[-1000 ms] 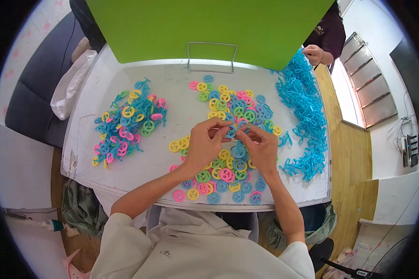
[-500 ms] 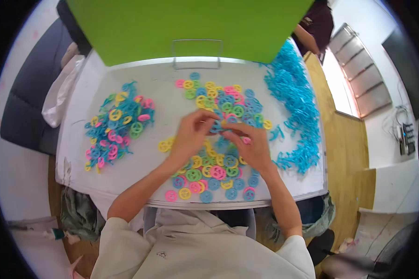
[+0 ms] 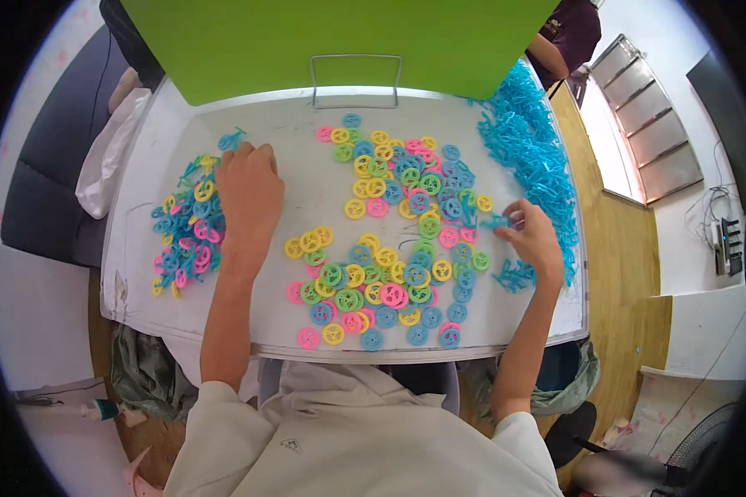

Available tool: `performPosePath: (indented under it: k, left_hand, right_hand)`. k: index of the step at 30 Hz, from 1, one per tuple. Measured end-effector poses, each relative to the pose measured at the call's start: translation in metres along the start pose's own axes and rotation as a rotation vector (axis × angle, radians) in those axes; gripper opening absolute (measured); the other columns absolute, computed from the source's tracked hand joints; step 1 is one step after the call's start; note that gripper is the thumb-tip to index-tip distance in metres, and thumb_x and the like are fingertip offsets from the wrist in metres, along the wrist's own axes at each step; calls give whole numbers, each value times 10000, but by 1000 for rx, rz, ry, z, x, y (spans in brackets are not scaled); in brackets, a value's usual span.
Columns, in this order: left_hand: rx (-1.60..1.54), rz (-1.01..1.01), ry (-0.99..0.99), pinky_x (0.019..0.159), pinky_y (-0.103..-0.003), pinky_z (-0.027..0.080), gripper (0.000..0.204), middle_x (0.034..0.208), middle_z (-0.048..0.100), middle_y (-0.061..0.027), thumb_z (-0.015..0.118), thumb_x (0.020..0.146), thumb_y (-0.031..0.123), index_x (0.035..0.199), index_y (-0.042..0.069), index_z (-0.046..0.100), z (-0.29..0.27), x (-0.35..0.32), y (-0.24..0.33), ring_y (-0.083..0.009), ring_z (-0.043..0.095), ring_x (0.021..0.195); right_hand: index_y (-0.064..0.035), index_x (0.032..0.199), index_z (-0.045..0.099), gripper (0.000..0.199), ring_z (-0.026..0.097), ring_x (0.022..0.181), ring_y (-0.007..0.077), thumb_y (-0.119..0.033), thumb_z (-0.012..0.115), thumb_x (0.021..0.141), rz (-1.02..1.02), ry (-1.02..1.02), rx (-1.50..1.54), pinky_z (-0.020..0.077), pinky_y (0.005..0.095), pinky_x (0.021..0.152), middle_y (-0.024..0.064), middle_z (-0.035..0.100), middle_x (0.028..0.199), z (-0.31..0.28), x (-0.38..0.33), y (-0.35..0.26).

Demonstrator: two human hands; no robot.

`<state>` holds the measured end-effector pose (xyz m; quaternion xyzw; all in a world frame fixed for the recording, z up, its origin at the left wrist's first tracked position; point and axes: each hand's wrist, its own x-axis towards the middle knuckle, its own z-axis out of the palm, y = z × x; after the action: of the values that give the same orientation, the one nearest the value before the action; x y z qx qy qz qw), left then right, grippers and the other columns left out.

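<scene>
Two hands at work: left hand point(image 3: 247, 192) rested loosely open beside assembled pile point(image 3: 186, 228); right hand point(image 3: 532, 238) fingers pinched blue connector point(image 3: 496, 221) near blue heap point(image 3: 529, 149). Best gripped lightly, square-on.

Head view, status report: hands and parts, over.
Left hand palm-down at the assembled pile. Right hand pinching a blue piece. Loose wheels between; nothing obstructing.

Pale beige short-sleeved shirt, small dark mark at chest; bare forearms, left hand point(image 3: 249, 192), right hand point(image 3: 532, 238) ungloved
</scene>
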<state>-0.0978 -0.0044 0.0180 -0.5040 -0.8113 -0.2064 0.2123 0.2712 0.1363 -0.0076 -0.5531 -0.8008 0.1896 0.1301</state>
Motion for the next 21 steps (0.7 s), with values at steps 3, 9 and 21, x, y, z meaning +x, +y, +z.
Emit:
performPosePath:
  k: [3,9,21]
  left_hand:
    - [-23,15,-98,759,-447,434,92,811,580,-123,543,723,-33,735,45,591,-5,-6,5,-336,540,812]
    - [-423,261,-554,762,-436,447,123,853,591,-114,668,671,58,772,61,598,-17,-25,21,-343,551,851]
    - [-1161,-218,-659,573,-246,466,136,762,610,-42,672,825,63,947,26,624,-7,-26,75,-116,577,626]
  right_hand:
    - [-64,1033,603,405,617,777,209,-153,805,692,122,-85,70,509,333,683,94,596,877,-3,5,-7]
    - [10,1057,631,303,622,728,95,-111,742,803,48,91,634,483,210,644,16,620,805,-10,4,-33]
    - [25,930,653,123,641,778,135,18,647,808,-298,112,605,486,261,714,81,685,842,24,-11,-87]
